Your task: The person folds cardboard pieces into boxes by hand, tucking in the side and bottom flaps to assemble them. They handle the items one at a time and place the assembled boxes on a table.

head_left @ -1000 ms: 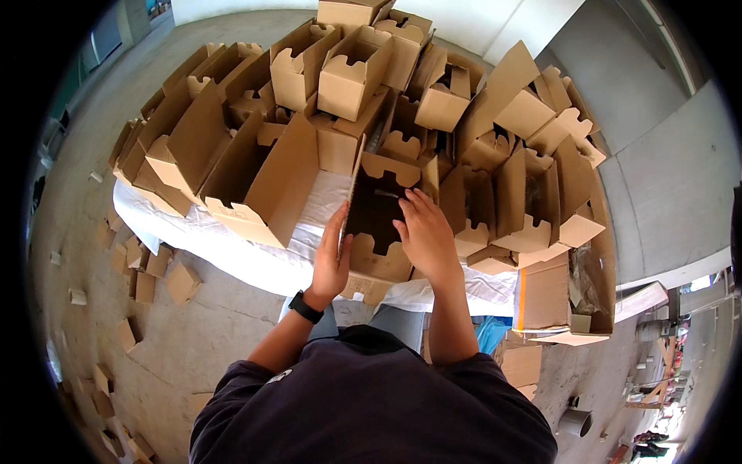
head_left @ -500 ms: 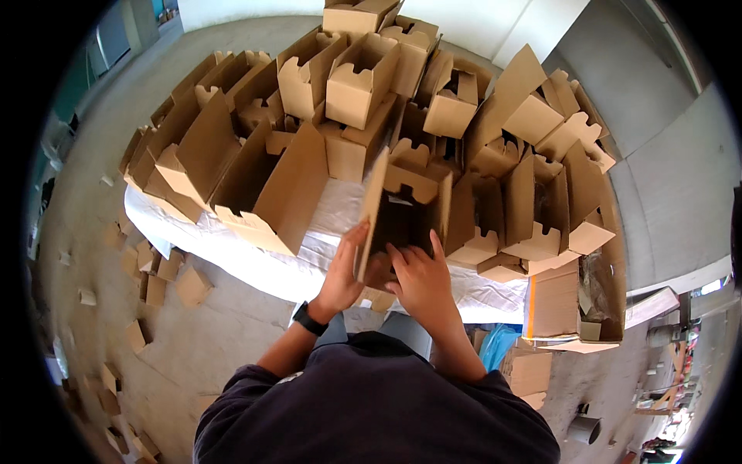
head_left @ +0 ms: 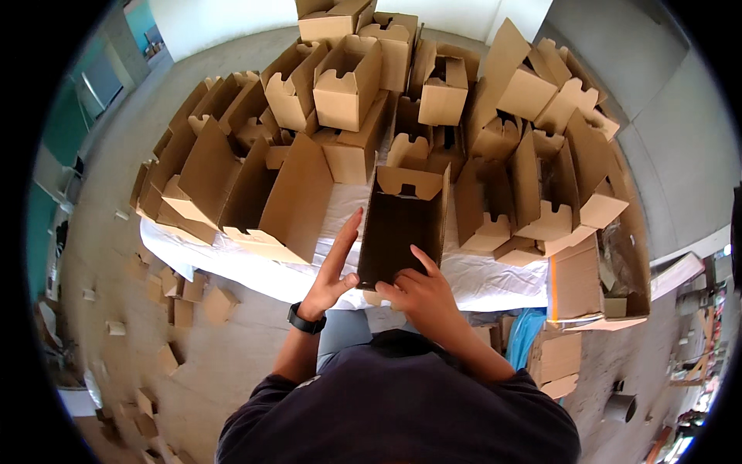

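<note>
An open-topped brown cardboard box (head_left: 402,224) is right in front of me, long and narrow, with a notched flap (head_left: 410,182) at its far end. Its dark inside shows no contents. My left hand (head_left: 328,271), with a dark watch on the wrist, is open beside the box's left wall, fingers stretched out and its thumb close to the near corner. At the near end, the fingers of my right hand (head_left: 425,294) curl over the edge and grip the box, with one finger pointing up. The near end is partly hidden behind this hand.
Similar open boxes (head_left: 282,193) crowd the white-clothed table (head_left: 495,282) on the left, back and right, some stacked. A larger carton (head_left: 576,282) is at the right end. Blue plastic (head_left: 525,336) hangs below it. Small cardboard pieces (head_left: 220,305) litter the floor at left.
My left hand has let go of the box's left wall and moved off to its left with fingers straightened. The box has turned more upright to my view. My right hand has drawn back to its near end.
</note>
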### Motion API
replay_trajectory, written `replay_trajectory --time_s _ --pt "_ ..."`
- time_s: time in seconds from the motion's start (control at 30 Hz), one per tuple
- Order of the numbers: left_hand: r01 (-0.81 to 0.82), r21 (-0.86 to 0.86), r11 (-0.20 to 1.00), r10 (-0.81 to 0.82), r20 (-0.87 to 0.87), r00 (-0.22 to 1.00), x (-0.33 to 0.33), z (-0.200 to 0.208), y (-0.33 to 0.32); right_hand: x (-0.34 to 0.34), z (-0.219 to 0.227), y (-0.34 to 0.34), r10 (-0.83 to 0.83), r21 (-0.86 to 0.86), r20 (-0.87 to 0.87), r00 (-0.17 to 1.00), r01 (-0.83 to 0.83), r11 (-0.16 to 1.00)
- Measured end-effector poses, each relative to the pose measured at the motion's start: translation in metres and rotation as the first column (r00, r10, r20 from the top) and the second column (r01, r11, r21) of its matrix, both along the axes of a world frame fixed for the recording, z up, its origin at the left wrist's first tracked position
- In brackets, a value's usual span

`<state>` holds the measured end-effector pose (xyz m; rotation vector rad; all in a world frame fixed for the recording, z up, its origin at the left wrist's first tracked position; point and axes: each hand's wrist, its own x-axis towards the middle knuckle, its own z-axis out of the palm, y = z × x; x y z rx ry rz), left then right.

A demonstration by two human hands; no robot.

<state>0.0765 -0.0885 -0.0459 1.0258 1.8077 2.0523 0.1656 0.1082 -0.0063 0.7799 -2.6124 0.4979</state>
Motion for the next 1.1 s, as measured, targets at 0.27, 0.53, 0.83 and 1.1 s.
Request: replay_trajectory --time_s 0.27,0.53,0.83,1.1 --pt "0.003 -0.137 0.991 -0.021 -0.128 0.992 -0.028 0.012 0.004 0.002 -0.002 0.007 0.052 -0.097 -0.010 0.999 -0.053 0.994" --pt "-0.117 -0.238 0.964 0.051 -0.266 0.963 -0.064 0.002 0.039 -0.007 -0.006 0.014 0.108 -0.082 -0.056 0.993 -0.112 0.990" --pt "-0.165 -0.245 0.955 0.094 -0.279 0.956 -0.080 -0.026 0.056 -0.013 -0.010 0.018 0.129 -0.112 -0.092 0.987 -0.139 0.984" --pt "-0.269 -0.232 0.935 0.227 -0.193 0.954 -0.088 -0.053 0.056 -0.014 -0.015 0.014 0.092 -0.238 -0.148 0.985 -0.125 0.963"
